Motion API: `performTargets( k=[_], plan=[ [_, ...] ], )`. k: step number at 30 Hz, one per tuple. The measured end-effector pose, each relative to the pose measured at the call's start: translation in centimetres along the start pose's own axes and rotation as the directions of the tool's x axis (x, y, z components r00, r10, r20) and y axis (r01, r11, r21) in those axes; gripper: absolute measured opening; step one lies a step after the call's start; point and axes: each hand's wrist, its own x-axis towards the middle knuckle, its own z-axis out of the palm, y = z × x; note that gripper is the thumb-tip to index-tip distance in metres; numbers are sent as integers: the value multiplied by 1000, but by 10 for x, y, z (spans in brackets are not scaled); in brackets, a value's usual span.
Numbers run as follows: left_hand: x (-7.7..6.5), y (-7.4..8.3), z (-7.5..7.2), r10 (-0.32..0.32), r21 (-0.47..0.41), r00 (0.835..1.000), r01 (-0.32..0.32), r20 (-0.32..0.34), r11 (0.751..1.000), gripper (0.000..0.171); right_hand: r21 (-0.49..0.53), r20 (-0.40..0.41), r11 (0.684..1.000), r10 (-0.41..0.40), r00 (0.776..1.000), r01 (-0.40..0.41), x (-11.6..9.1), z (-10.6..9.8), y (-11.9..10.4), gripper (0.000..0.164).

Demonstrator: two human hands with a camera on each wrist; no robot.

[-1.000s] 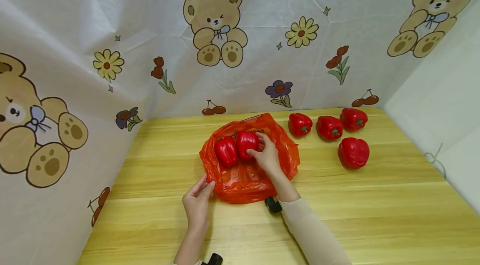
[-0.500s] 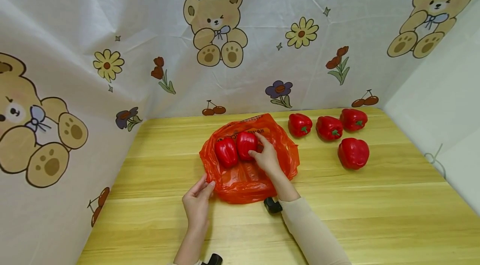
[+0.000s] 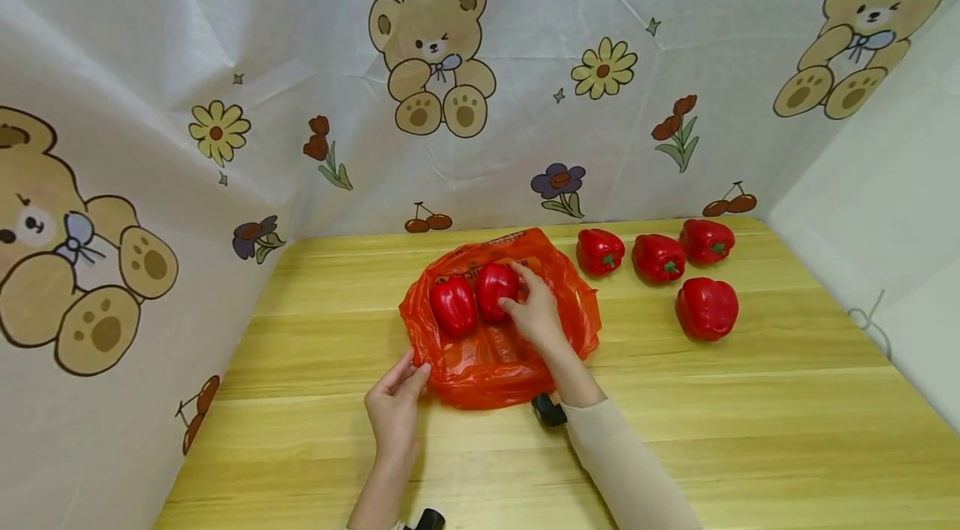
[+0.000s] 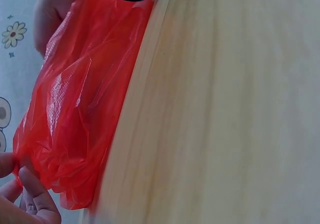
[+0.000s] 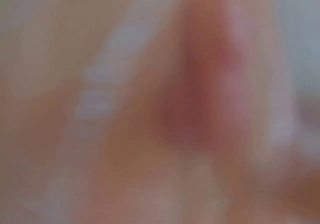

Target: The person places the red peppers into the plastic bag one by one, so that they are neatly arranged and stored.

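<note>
An orange-red plastic bag (image 3: 480, 388) lies spread with its mouth facing up on the wooden table. Two red bell peppers sit inside it, a left one (image 3: 453, 307) and a right one (image 3: 497, 293). My right hand (image 3: 536, 315) reaches over the bag and holds the right pepper, thumb at its near side and fingers behind. At the bag's near left rim, my left hand (image 3: 393, 401) pinches the plastic. The left wrist view shows that pinch too, with the left fingers (image 4: 37, 191) at the crumpled edge. Heavy blur fills the right wrist view.
Several more red bell peppers lie right of the bag: one (image 3: 600, 252) nearest it, another (image 3: 658, 257) beside it, one (image 3: 707, 241) behind and one (image 3: 707, 308) closer to me. A bear-printed cloth (image 3: 517, 147) hangs along the table's back and left side.
The right pepper and my right hand have shifted very slightly, and the hand still holds it. My left hand has stayed on the bag's rim. The head view has tilted a little.
</note>
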Motion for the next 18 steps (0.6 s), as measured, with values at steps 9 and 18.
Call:
performTargets(
  k=[9,18],
  plan=[
    [-2,0,-1,-1,-9,1000,0,-14,1000,42,21,12,974,-226,974,225,-36,-45,-45,60],
    [-1,0,-1,2,-3,1000,-2,-2,1000,42,-78,-149,948,-317,937,309,-59,-121,-31,53]
  ],
)
